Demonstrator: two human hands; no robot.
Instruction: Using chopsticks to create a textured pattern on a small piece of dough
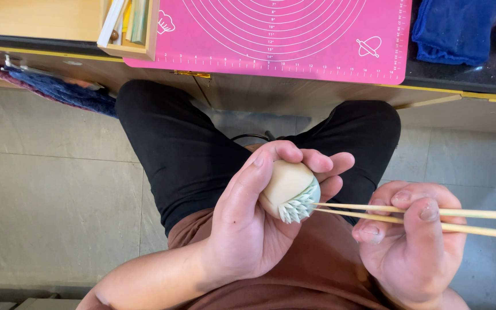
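My left hand (248, 221) cups a round pale dough ball (285, 183) over my lap. One side of the ball carries rows of small pale green pointed petals (299, 205). My right hand (414, 241) grips a pair of light wooden chopsticks (431, 221) held nearly level, their tips touching the petalled patch on the ball's right side. The thumb and fingers of my left hand wrap around the ball's top and back.
A pink silicone pastry mat (282, 40) with printed circles lies on the counter ahead. A wooden box of tools (130, 28) stands at its left. A blue cloth (452, 28) lies at the right. Grey floor tiles (53, 189) lie below my legs.
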